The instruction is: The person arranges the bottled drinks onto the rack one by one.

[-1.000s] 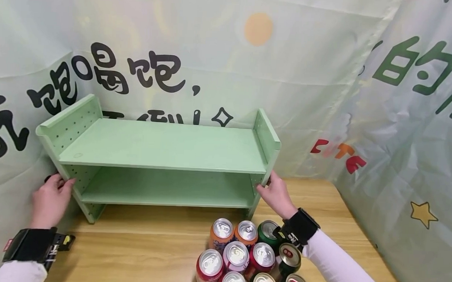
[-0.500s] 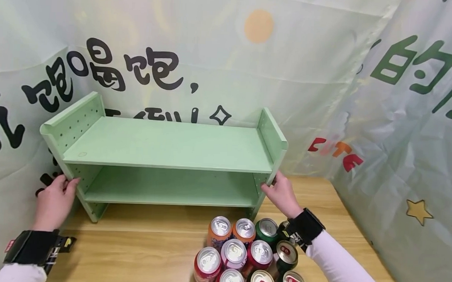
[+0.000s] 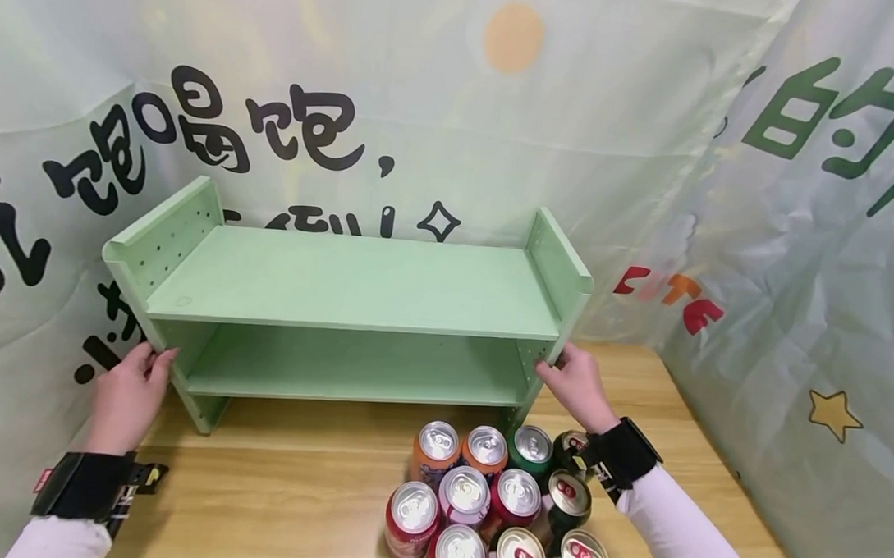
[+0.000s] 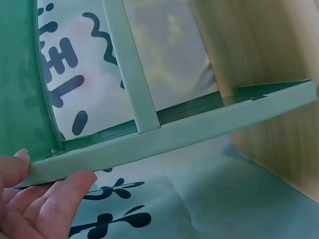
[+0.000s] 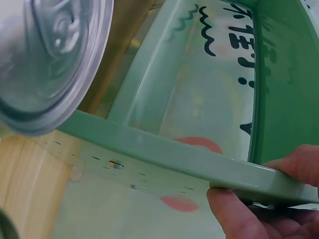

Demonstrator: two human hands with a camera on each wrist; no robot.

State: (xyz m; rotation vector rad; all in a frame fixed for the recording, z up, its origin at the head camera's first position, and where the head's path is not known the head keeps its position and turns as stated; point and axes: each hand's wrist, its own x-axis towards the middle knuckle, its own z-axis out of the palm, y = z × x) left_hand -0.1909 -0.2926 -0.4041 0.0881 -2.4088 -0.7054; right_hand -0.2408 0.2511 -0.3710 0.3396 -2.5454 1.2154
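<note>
your left hand (image 3: 127,395) is clamped on the front edge of the left side panel (image 3: 169,240) of the pale green two-tier shelf (image 3: 350,288), thumb on the inner face and fingers on the outer. your right hand (image 3: 574,388) has the same sort of pinch on the right side panel (image 3: 561,262), at about the height of the lower board (image 3: 358,366); the wrist views show both holds across the edge.

what has just changed is the shelf's place: over the last second it has moved toward your right, both hands travelling with it, while the drink cans (image 3: 464,495) have kept their spots on the wooden table (image 3: 277,486). more of the black lettering (image 3: 119,304) on the left now shows beside the left panel, and the right end reaches farther behind the cans. it looks as if you are shifting the whole shelf sideways, with the two grips sharing the load. whether its feet touch the wood or hang just above it, these views do not settle.

the shelf is upright behind the cans, in front of the printed cloth (image 3: 440,65). your right wrist strap (image 3: 624,451) partly covers a dark can at the end of the back row, so that forearm seems the likeliest thing to knock one.
</note>
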